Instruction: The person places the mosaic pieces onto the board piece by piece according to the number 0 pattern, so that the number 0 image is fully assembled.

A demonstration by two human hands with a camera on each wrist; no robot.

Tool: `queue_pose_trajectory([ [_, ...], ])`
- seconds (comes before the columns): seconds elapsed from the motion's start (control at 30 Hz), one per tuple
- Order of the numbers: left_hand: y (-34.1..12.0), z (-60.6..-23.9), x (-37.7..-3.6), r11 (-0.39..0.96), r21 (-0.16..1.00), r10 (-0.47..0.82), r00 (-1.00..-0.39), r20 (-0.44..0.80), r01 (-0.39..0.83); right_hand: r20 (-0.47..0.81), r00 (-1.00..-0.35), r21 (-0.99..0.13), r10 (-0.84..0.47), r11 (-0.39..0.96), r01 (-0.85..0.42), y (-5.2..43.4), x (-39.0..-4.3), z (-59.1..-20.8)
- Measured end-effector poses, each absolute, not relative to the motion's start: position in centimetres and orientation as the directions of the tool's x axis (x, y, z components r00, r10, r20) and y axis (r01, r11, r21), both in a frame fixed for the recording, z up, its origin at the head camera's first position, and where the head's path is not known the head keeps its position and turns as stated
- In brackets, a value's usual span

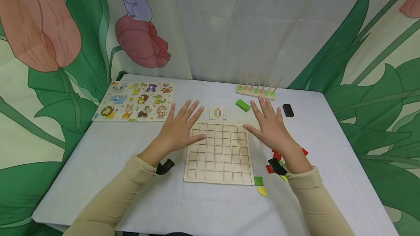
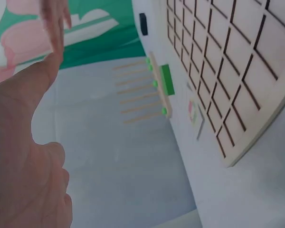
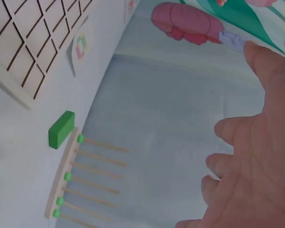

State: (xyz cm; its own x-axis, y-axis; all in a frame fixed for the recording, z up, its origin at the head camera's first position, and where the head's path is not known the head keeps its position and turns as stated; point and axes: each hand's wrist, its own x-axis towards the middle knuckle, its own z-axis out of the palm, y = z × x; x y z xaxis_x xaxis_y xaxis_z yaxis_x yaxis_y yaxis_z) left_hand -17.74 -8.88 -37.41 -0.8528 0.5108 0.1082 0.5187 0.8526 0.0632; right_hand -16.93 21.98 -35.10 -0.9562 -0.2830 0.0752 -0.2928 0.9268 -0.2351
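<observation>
A wooden grid board (image 1: 219,153) lies flat in the middle of the white table (image 1: 108,177). My left hand (image 1: 179,126) hovers over its left edge with fingers spread and straight, holding nothing. My right hand (image 1: 270,125) hovers at the board's right edge, fingers also straight and empty. In the left wrist view the grid board (image 2: 228,61) fills the upper right beside my palm (image 2: 23,142). A green block (image 1: 242,105) lies just beyond the board, near a small pattern card (image 1: 217,112). The right wrist view shows the green block (image 3: 61,129) beside the peg rack (image 3: 66,178).
An animal puzzle board (image 1: 136,101) lies at the far left. A wooden peg rack (image 1: 257,90) stands at the back, a dark brown block (image 1: 288,110) to its right. Red, green and yellow pieces (image 1: 260,186) lie under and near my right wrist. Curtains surround the table.
</observation>
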Motion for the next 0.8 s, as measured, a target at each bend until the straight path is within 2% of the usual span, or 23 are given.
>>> queue_pose_trajectory([
  [0.23, -9.8, -38.2, -16.5, 0.843, 0.126, 0.52, -0.852, 0.061, 0.523, 0.145, -0.944, -0.311, -0.296, 0.893, -0.327, 23.7, -16.5, -34.4],
  [0.47, -11.3, -40.5, -14.6, 0.831, 0.203, 0.527, -0.85, 0.013, 0.518, 0.201, -0.971, -0.412, -0.131, 0.888, -0.205, 27.7, -15.0, -34.4],
  [0.63, -12.3, -43.1, -13.2, 0.837, 0.242, 0.508, -0.861, -0.014, 0.49, 0.235, -0.972, -0.488, -0.014, 0.863, -0.13, 30.1, -14.2, -36.7],
  [0.8, -12.5, -44.8, -12.1, 0.839, 0.299, 0.491, -0.87, -0.052, 0.456, 0.161, -0.986, -0.554, 0.043, 0.831, -0.054, 32.1, -14.0, -40.2],
])
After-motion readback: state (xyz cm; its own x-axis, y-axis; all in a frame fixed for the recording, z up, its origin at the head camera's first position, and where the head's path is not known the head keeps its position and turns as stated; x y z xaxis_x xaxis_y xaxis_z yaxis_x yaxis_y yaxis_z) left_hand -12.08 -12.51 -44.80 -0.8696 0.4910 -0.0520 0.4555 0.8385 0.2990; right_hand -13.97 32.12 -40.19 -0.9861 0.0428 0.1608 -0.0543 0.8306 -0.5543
